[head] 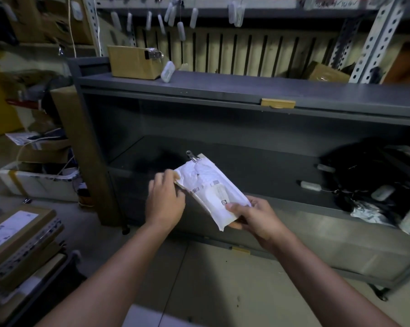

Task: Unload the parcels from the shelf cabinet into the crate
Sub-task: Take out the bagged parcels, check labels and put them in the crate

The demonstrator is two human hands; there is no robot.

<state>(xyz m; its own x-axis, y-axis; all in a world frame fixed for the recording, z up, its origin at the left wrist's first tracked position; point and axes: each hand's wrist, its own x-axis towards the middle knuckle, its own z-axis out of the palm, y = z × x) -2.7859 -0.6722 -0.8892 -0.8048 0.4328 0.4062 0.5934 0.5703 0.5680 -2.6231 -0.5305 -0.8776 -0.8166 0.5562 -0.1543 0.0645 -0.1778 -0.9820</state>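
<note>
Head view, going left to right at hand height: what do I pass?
Stacked cardboard parcels → left hand → white parcel, held by both hands → right hand → pile of black bags.

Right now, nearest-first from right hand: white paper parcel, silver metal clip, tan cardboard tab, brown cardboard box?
1. White parcel: in right hand
2. Metal clip: parcel's far end
3. Tan tab: cabinet edge
4. Cardboard box: cabinet top, left
</note>
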